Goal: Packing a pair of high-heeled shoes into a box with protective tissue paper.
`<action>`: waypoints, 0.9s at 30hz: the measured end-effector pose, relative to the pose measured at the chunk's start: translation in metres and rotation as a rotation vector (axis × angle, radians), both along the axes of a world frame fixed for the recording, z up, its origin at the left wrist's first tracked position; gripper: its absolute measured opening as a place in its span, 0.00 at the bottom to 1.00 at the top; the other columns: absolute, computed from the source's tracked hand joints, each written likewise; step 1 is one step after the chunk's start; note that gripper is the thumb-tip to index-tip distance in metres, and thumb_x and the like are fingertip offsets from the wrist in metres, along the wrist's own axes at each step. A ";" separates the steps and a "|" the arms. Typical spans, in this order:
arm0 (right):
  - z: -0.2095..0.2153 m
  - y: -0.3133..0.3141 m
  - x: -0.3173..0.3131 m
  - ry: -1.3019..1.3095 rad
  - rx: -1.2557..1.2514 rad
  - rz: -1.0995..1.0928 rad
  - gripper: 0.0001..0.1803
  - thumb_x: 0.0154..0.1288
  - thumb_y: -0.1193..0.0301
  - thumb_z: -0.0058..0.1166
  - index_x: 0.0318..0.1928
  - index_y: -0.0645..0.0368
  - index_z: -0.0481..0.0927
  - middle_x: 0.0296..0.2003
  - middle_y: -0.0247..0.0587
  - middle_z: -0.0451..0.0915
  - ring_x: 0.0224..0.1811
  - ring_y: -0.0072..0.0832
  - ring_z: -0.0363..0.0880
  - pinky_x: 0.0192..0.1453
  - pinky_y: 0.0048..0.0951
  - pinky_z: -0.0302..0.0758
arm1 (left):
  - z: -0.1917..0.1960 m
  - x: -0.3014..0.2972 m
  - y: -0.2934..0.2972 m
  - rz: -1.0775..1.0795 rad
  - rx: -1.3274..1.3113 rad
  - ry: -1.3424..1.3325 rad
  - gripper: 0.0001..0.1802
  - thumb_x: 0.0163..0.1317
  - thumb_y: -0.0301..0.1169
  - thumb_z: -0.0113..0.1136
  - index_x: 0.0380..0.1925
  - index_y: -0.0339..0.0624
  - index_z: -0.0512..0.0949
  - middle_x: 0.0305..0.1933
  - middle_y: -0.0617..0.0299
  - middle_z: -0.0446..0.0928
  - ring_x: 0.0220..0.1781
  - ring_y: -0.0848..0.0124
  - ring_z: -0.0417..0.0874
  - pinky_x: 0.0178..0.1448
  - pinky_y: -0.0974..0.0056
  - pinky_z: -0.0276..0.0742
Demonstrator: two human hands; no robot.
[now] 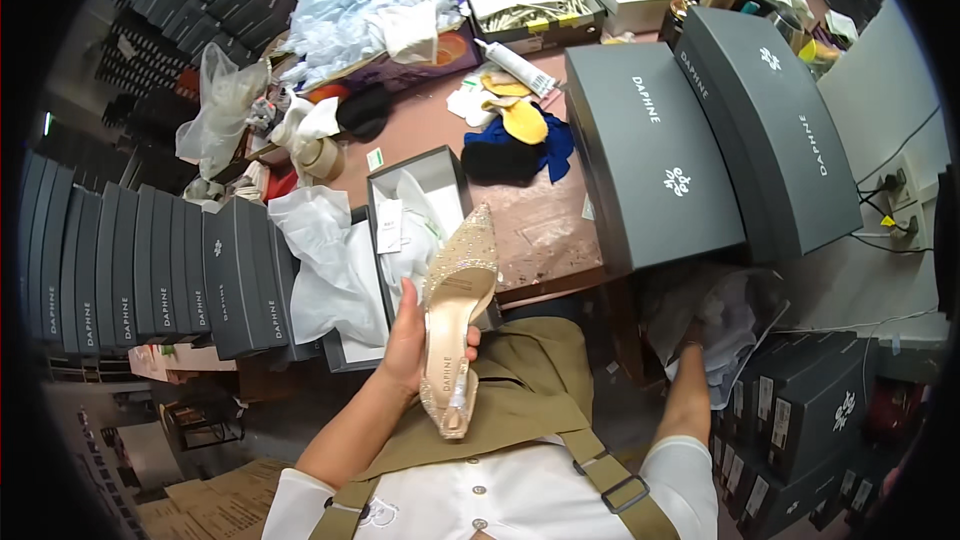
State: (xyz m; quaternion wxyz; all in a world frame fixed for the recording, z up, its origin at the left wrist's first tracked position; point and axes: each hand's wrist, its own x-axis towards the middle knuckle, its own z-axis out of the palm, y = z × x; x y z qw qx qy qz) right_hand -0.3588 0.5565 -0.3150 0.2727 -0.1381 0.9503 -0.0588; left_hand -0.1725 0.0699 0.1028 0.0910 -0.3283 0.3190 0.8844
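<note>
Shoe [458, 312] sat just below the frame's centre, pinched in the left grip [408, 345], while the right grip [692, 337], half hidden in a bag [722, 305] at lower right, could not be told spread or closed.

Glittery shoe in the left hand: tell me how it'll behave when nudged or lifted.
The shoe is likely fairly stiff: its pointed toe juts past the left hand without drooping. It seems light, since that one hand supports it. Its glittery surface looks textured, so it probably isn't very slippery.
</note>
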 end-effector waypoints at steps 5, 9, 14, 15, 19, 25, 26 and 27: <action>0.135 -0.040 0.009 0.131 -0.049 0.066 0.15 0.62 0.73 0.49 0.48 0.65 0.79 0.49 0.59 0.78 0.53 0.47 0.77 0.57 0.38 0.74 | -0.017 0.015 0.003 0.101 0.020 0.072 0.50 0.57 0.76 0.29 0.54 0.40 0.70 0.29 0.51 0.77 0.26 0.64 0.80 0.32 0.63 0.80; 0.386 -0.173 0.057 0.080 -0.727 -0.065 0.15 0.59 0.73 0.54 0.47 0.63 0.80 0.48 0.53 0.80 0.51 0.45 0.79 0.56 0.38 0.74 | -0.021 0.013 -0.001 0.106 -0.008 0.087 0.50 0.57 0.76 0.27 0.54 0.40 0.70 0.30 0.53 0.78 0.26 0.65 0.81 0.32 0.64 0.81; 0.423 -0.342 0.113 -0.095 -1.135 0.781 0.38 0.67 0.54 0.49 0.69 0.66 0.56 0.70 0.55 0.55 0.74 0.44 0.49 0.76 0.49 0.42 | 0.003 0.009 0.006 0.319 -0.199 0.341 0.45 0.66 0.68 0.22 0.62 0.40 0.64 0.56 0.54 0.74 0.57 0.63 0.76 0.64 0.58 0.69; 0.407 -0.368 0.112 -0.016 -1.159 0.785 0.37 0.68 0.55 0.47 0.68 0.67 0.55 0.68 0.58 0.57 0.73 0.48 0.51 0.76 0.51 0.38 | 0.004 0.014 0.002 0.318 -0.230 0.385 0.44 0.67 0.66 0.21 0.64 0.40 0.61 0.61 0.54 0.69 0.62 0.63 0.71 0.68 0.58 0.64; 0.389 -0.455 0.097 0.153 -0.952 0.894 0.23 0.68 0.55 0.43 0.42 0.68 0.69 0.43 0.59 0.67 0.52 0.56 0.64 0.72 0.63 0.39 | -0.058 0.040 -0.011 0.443 -0.405 0.414 0.39 0.71 0.59 0.25 0.68 0.37 0.53 0.69 0.55 0.58 0.71 0.66 0.59 0.73 0.61 0.53; 0.376 -0.514 0.131 0.012 -1.125 0.801 0.17 0.68 0.60 0.41 0.44 0.61 0.71 0.36 0.56 0.68 0.46 0.52 0.64 0.61 0.59 0.53 | -0.049 0.058 -0.040 0.509 -0.754 0.303 0.39 0.72 0.57 0.30 0.68 0.34 0.48 0.69 0.49 0.54 0.71 0.63 0.56 0.73 0.62 0.51; 0.375 -0.516 0.134 0.056 -1.054 0.860 0.16 0.67 0.60 0.41 0.44 0.60 0.71 0.37 0.56 0.68 0.46 0.52 0.64 0.59 0.57 0.56 | -0.043 0.062 -0.041 0.502 -0.787 0.289 0.39 0.73 0.56 0.30 0.67 0.31 0.48 0.68 0.46 0.54 0.71 0.61 0.55 0.72 0.62 0.50; 0.364 -0.519 0.135 0.159 -0.965 0.976 0.16 0.64 0.61 0.44 0.47 0.58 0.71 0.37 0.56 0.69 0.45 0.51 0.64 0.53 0.51 0.60 | -0.052 0.067 -0.044 0.524 -0.771 0.268 0.38 0.73 0.56 0.30 0.66 0.32 0.49 0.66 0.47 0.55 0.70 0.61 0.56 0.72 0.62 0.51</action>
